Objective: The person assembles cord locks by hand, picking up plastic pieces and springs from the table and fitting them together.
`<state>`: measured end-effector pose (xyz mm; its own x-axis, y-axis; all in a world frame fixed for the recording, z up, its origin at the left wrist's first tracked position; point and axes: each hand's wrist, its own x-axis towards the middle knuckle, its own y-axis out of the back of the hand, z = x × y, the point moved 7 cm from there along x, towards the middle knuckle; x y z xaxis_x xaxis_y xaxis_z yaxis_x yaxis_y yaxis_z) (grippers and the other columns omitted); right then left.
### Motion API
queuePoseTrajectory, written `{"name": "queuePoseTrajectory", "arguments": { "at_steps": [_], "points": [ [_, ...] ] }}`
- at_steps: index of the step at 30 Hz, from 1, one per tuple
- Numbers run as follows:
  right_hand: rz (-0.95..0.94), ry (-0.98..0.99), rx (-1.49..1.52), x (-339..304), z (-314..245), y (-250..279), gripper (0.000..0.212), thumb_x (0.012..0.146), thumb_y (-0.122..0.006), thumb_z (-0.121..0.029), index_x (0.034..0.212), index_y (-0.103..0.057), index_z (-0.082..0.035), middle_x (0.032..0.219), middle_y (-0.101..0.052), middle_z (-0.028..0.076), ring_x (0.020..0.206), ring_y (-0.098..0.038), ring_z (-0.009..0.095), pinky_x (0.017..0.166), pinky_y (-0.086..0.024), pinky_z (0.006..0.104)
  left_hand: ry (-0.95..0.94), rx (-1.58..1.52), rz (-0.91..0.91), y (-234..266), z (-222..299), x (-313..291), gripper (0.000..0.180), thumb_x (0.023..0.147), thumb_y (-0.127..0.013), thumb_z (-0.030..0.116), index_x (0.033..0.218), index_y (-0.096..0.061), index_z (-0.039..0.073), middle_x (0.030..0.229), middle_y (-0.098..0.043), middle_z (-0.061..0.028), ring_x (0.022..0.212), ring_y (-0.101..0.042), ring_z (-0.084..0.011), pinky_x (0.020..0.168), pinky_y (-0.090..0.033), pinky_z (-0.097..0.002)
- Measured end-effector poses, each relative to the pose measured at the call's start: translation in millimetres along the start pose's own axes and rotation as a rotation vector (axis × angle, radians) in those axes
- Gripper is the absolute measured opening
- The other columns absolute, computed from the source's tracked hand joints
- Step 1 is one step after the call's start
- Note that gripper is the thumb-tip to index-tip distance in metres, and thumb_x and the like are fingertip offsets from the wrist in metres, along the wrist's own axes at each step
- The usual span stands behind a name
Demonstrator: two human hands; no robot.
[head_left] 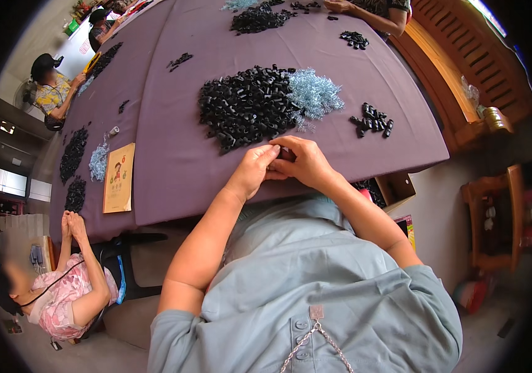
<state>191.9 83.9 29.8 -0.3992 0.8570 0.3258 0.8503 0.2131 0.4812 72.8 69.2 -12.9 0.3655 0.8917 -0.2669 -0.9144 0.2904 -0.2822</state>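
Observation:
My left hand [258,163] and my right hand [303,158] meet at the near edge of the table, fingers closed together. Between the fingertips shows a bit of a small black cylindrical piece; the fingers hide most of it. Just beyond my hands lies a big heap of short black plastic tubes [244,102]. Against its right side rests a tangled pile of small pale-blue clear springy pieces [315,93]. Farther right is a small group of longer black cylinders [372,120].
A purple cloth [172,124] covers the table. At left lies a yellow booklet [118,178]. Other people sit along the left side and far end, near heaps of black pieces [74,155]. A wooden bench [458,68] stands at right, a wooden chair [495,217] below it, an open box [396,189] beside my right arm.

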Motion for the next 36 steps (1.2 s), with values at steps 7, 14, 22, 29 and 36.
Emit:
{"name": "queuePoseTrajectory", "arguments": {
  "at_steps": [7,14,22,29,36],
  "points": [
    [0.001,-0.085,0.064,1,6,4,0.040,0.077,-0.078,-0.017,0.112,-0.067,-0.003,0.084,-0.065,0.014,0.069,-0.062,0.024,0.066,-0.052,0.0348,0.019,-0.091,-0.055,-1,3,4,0.033,0.104,-0.044,0.027,0.115,-0.061,0.001,0.103,-0.067,-0.0096,0.086,-0.069,-0.0171,0.075,-0.059,-0.0314],
    [0.019,0.050,-0.054,4,-3,0,0.037,0.076,-0.075,-0.015,0.110,-0.065,-0.002,0.095,-0.067,0.016,0.080,-0.066,0.031,0.072,-0.054,0.0384,-0.021,0.017,-0.006,3,4,5,0.028,0.103,-0.047,0.024,0.117,-0.060,0.004,0.098,-0.067,-0.0065,0.084,-0.067,-0.0145,0.075,-0.059,-0.0318],
    [-0.013,0.040,-0.086,-4,-5,-1,0.037,0.078,-0.074,-0.011,0.112,-0.064,-0.002,0.096,-0.067,0.016,0.081,-0.066,0.031,0.071,-0.053,0.0379,-0.033,0.053,-0.017,3,-4,5,0.032,0.103,-0.049,0.029,0.109,-0.065,0.003,0.092,-0.070,-0.0079,0.080,-0.069,-0.0157,0.071,-0.060,-0.0314],
    [-0.003,0.106,-0.110,-1,-4,-1,0.032,0.079,-0.073,-0.017,0.106,-0.064,-0.001,0.090,-0.065,0.018,0.080,-0.065,0.037,0.070,-0.052,0.0418,-0.031,0.055,-0.007,0,1,5,0.034,0.103,-0.050,0.032,0.109,-0.065,0.002,0.093,-0.070,-0.0079,0.082,-0.069,-0.0161,0.073,-0.059,-0.0312],
    [0.004,0.108,-0.014,1,-7,0,0.028,0.082,-0.072,-0.009,0.107,-0.065,0.000,0.083,-0.064,0.014,0.067,-0.059,0.020,0.062,-0.050,0.0330,-0.024,0.044,-0.029,2,-1,7,0.039,0.103,-0.049,0.036,0.112,-0.064,0.001,0.097,-0.069,-0.0091,0.086,-0.068,-0.0178,0.076,-0.059,-0.0332]
  ]
}}
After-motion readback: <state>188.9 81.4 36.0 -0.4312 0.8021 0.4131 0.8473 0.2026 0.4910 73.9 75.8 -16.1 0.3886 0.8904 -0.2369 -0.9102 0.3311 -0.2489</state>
